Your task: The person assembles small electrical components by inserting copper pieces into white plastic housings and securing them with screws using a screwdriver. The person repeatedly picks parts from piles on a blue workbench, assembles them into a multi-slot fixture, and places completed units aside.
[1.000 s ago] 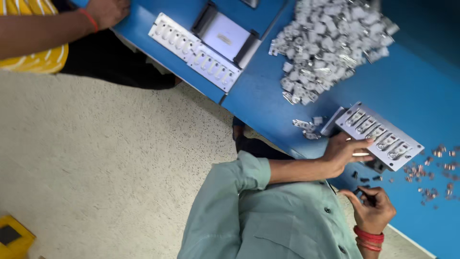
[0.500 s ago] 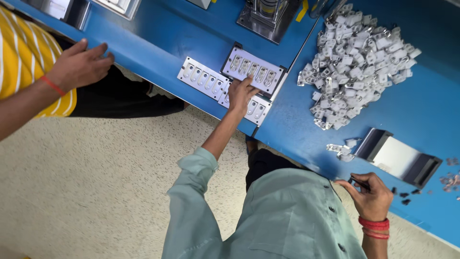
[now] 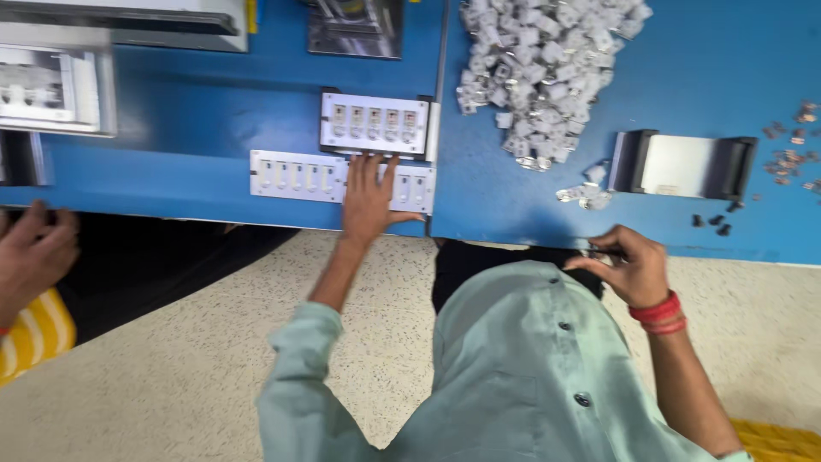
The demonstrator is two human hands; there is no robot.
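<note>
Two white trays (image 3: 295,175), left fingers (image 3: 369,171) atop

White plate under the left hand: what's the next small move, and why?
Probably draw the long white plate back along the blue bench: the left hand lies flat on it, while the right hand pinches a small dark part at the edge.

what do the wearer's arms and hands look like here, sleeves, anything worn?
Both arms wear a pale green shirt with sleeves rolled up near the elbows, forearms bare. The left hand is bare, no glove or ring visible. The right hand has red bangles at the wrist. Dark buttons run down the shirt front.
</note>
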